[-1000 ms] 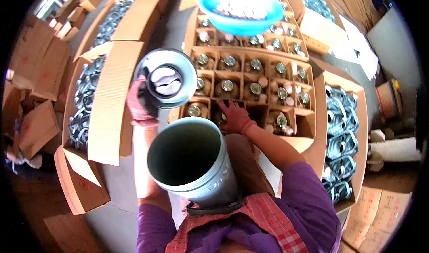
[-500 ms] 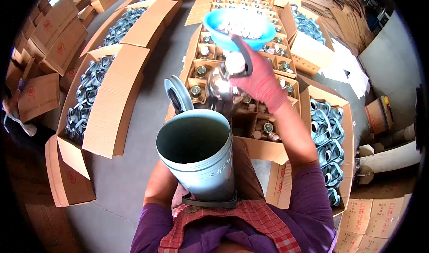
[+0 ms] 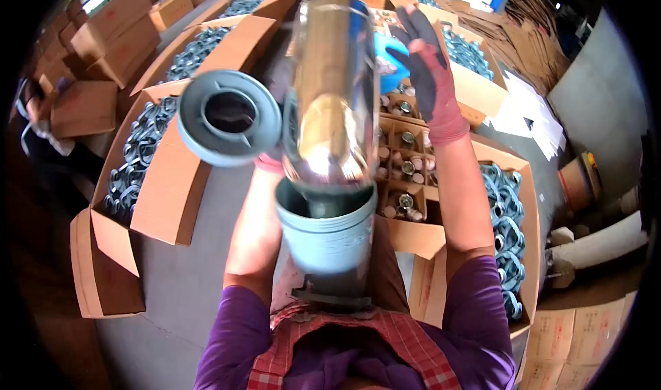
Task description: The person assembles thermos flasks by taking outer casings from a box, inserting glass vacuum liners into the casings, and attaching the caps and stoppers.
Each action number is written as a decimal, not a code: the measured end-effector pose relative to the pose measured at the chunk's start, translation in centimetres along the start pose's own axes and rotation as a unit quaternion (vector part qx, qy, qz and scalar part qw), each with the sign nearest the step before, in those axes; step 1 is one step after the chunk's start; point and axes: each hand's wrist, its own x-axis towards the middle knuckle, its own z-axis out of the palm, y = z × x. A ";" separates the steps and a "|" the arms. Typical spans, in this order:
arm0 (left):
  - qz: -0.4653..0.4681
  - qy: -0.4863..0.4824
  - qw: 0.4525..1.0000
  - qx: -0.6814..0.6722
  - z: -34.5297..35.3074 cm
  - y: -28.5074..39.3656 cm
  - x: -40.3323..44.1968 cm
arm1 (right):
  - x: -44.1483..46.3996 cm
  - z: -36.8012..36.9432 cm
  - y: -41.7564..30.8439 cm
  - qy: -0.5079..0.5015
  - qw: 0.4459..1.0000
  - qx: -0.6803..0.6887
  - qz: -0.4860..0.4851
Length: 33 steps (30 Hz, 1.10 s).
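A shiny silver flask (image 3: pixel 330 94), blurred by motion, stands upright over the grey-blue container (image 3: pixel 326 242), with its lower end at the open mouth. The container rests against the apron between my arms. A grey ring lid (image 3: pixel 229 118) is held up left of the flask. My left hand (image 3: pixel 270 161), in a red glove, is mostly hidden behind lid and flask, apparently gripping the lid. Right of the flask, my right hand (image 3: pixel 428 69) is raised with fingers apart, holding nothing. Behind it is a blue basin (image 3: pixel 391 63), partly covered.
Divided cartons (image 3: pixel 406 125) of flasks and pale round pieces lie ahead. Cartons of grey-blue parts stand at left (image 3: pixel 141 145) and right (image 3: pixel 506 238). Flattened cardboard (image 3: pixel 513 35) is at the upper right. Another person (image 3: pixel 51 142) is at the far left.
A silver flask has been lifted out of the divided carton by my right hand and is now over the container. My right hand has opened off it. The lid has risen leftward.
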 end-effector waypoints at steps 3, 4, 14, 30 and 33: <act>0.034 0.025 0.998 0.043 -0.5 -0.6 -2.3 | -1.0 -1.4 2.5 -0.013 0.999 -0.005 0.034; 0.047 0.017 0.997 0.060 -0.3 -0.7 -3.7 | -2.6 -1.0 2.1 -0.057 0.997 0.016 0.044; 0.177 -0.186 0.951 0.173 -0.1 -0.4 -3.2 | -9.4 -0.4 -0.3 -0.332 0.878 -0.078 0.335; 0.106 -0.258 0.875 0.396 5.3 3.6 -4.7 | -13.8 0.3 4.8 0.012 0.969 0.164 0.184; 0.156 -0.316 0.877 0.327 5.0 3.0 -3.3 | -15.4 -2.5 7.5 0.018 0.992 0.054 0.116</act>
